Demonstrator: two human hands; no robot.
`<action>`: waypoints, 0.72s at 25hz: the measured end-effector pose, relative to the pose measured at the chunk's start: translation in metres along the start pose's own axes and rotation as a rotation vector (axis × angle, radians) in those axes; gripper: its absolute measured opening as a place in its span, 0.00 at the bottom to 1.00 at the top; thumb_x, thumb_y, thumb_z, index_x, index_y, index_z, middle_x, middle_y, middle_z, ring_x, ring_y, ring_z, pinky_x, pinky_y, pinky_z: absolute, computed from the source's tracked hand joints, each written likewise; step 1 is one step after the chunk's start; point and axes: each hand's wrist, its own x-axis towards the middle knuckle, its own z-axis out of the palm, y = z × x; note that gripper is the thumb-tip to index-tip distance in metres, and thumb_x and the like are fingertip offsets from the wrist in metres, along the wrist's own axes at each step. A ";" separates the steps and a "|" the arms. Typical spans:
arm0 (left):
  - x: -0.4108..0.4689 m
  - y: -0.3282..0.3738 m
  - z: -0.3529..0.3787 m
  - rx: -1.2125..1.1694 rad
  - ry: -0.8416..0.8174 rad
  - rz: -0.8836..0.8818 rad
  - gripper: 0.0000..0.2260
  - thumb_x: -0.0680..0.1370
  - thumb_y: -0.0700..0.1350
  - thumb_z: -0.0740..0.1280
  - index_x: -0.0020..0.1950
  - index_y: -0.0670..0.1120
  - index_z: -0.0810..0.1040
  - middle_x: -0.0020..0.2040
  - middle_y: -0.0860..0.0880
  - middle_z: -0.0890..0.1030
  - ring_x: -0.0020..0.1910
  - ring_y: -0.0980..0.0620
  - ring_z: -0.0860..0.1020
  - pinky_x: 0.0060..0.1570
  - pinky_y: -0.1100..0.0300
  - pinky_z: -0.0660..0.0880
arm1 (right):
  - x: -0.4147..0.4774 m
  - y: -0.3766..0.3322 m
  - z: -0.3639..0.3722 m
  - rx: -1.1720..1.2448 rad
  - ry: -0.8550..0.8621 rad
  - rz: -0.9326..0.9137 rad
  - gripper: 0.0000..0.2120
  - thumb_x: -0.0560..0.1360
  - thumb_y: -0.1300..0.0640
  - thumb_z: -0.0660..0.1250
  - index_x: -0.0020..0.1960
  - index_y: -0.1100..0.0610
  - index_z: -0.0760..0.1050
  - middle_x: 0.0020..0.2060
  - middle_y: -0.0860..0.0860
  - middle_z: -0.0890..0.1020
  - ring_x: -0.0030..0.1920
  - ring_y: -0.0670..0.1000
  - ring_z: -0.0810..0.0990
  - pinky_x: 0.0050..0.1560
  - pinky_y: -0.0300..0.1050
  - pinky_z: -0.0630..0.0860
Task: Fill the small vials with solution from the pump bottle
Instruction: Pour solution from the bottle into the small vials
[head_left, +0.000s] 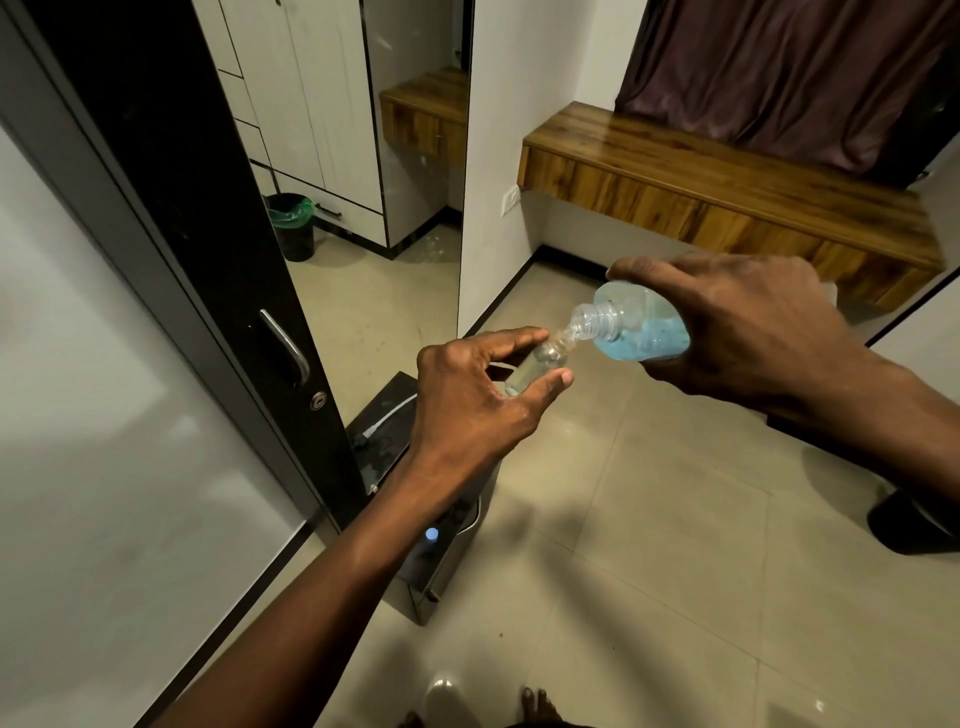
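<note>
Left hand (467, 395): fingers and thumb pinched around a small clear vial (535, 364), held out at chest height above the tiled floor (649, 545).
Vial: tilted, mouth pointing up and to the right; contents look clear, and the fill level cannot be read.
Right hand (743, 327): fingers wrapped over the top of the bottle (639, 325), thumb underneath, gripping it firmly.
Bottle: clear plastic with the pump removed and the threaded neck bare; tipped down to the left, with blue solution pooled along the lower side.
Contact point: the bottle neck meets the vial mouth; whether liquid is flowing cannot be told.
Below the hands: a dark low stand (431, 519) against the wardrobe door (208, 260), carrying a second small vial with a pale blue cap (431, 534) and a thin white tube (387, 415).
Surroundings: wooden wall shelf (727, 192) to the right, dark curtain (779, 73) above it, and a black bin with green liner (293, 226) seen in the mirror.
</note>
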 end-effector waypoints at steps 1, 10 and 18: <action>0.000 0.000 0.000 0.002 0.002 0.001 0.19 0.69 0.51 0.82 0.58 0.49 0.87 0.52 0.57 0.87 0.45 0.62 0.85 0.45 0.61 0.84 | 0.000 0.000 0.001 0.008 0.011 -0.002 0.43 0.60 0.48 0.85 0.72 0.55 0.74 0.49 0.62 0.86 0.40 0.64 0.85 0.36 0.42 0.64; -0.013 -0.014 -0.003 -0.072 -0.034 -0.163 0.19 0.70 0.49 0.82 0.60 0.50 0.86 0.52 0.58 0.87 0.49 0.62 0.85 0.50 0.63 0.83 | -0.007 -0.020 0.028 0.729 0.106 0.283 0.42 0.59 0.37 0.83 0.67 0.52 0.75 0.56 0.50 0.84 0.52 0.51 0.83 0.55 0.53 0.82; -0.055 -0.100 -0.024 0.052 -0.032 -0.297 0.19 0.73 0.46 0.80 0.63 0.49 0.84 0.57 0.54 0.86 0.54 0.60 0.84 0.55 0.64 0.81 | -0.014 -0.094 0.105 1.204 0.234 0.473 0.38 0.59 0.45 0.87 0.63 0.58 0.77 0.54 0.50 0.85 0.53 0.48 0.85 0.55 0.53 0.83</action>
